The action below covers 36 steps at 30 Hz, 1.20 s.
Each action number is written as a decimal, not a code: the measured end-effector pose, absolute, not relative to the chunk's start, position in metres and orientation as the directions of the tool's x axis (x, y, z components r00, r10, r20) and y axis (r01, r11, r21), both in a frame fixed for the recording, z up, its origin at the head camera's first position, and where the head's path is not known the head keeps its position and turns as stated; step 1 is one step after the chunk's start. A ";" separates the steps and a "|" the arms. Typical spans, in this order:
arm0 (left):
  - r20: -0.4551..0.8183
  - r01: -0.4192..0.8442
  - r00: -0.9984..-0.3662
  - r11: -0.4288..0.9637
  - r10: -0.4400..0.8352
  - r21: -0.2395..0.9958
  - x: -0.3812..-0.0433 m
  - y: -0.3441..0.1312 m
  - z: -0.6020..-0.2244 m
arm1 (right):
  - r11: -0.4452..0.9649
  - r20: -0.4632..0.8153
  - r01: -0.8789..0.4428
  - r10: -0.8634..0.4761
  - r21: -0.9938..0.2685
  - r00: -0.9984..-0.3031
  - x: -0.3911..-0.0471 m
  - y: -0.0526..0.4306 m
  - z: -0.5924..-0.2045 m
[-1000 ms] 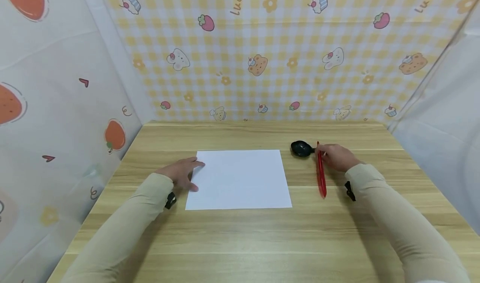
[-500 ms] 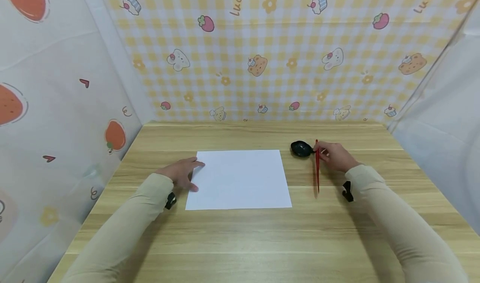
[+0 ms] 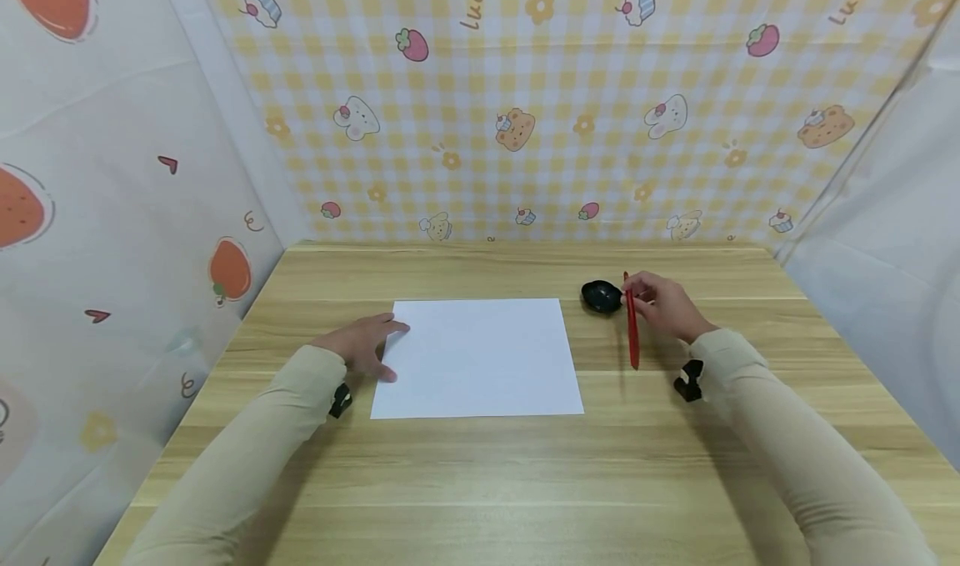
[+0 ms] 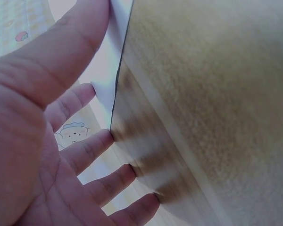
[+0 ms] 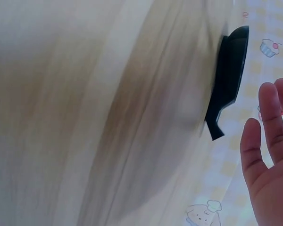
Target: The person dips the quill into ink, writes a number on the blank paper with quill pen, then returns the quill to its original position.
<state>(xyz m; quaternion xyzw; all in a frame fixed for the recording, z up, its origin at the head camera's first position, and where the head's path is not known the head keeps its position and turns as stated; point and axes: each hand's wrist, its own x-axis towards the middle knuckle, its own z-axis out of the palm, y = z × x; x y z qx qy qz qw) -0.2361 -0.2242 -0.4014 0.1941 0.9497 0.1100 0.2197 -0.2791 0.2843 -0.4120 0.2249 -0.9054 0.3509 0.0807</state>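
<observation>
A white sheet of paper [image 3: 480, 358] lies on the wooden table. My left hand [image 3: 360, 345] rests at the sheet's left edge, its fingers spread and fairly straight, as the left wrist view confirms for the hand [image 4: 52, 136]. To the right, my right hand [image 3: 663, 303] pinches a long, slim red object [image 3: 632, 333] near its far end; it points down towards me, raised off the table, and its exact kind cannot be told. Just left of those fingers is a black spoon [image 3: 602, 297] with a short handle [image 5: 215, 131]. In the right wrist view, only part of the hand [image 5: 273, 160] shows.
The wooden table [image 3: 480, 483] ends at a yellow checked cloth backdrop [image 3: 480, 174]. White cloth with fruit prints hangs on the left side [image 3: 150, 241], and plain white cloth [image 3: 885, 241] on the right.
My right hand has lifted the red object and carried it slightly left and away from me, turning it. The left hand, paper and spoon have stayed in place.
</observation>
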 end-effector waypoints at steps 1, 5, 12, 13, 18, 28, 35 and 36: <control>-0.375 0.320 -0.829 0.901 0.416 0.293 -0.236 -0.224 -0.402 | 0.641 0.300 -0.455 -0.343 -0.618 -0.890 -0.279 0.283 -0.411; -0.374 0.317 -0.831 0.902 0.413 0.293 -0.236 -0.223 -0.401 | 0.573 0.237 -0.363 -0.285 -0.735 -0.929 -0.277 0.280 -0.409; -0.371 0.318 -0.830 0.900 0.416 0.299 -0.236 -0.223 -0.402 | 0.312 0.162 -0.226 -0.218 -0.923 -0.963 -0.271 0.277 -0.400; -0.371 0.317 -0.831 0.900 0.415 0.299 -0.236 -0.223 -0.402 | 0.260 0.171 -0.227 -0.222 -0.938 -0.960 -0.269 0.276 -0.397; -0.371 0.314 -0.832 0.902 0.412 0.297 -0.235 -0.223 -0.401 | -0.017 0.230 -0.233 -0.253 -0.972 -0.940 -0.258 0.269 -0.385; -0.362 0.326 -0.831 0.897 0.422 0.298 -0.233 -0.222 -0.399 | -0.558 0.188 0.047 -0.355 -0.829 -0.916 -0.268 0.282 -0.396; -0.361 0.318 -0.835 0.900 0.415 0.298 -0.232 -0.222 -0.398 | -0.649 0.166 0.132 -0.377 -0.749 -0.911 -0.274 0.292 -0.400; -0.361 0.317 -0.836 0.900 0.414 0.299 -0.232 -0.222 -0.398 | -0.646 0.153 0.141 -0.377 -0.750 -0.913 -0.274 0.293 -0.400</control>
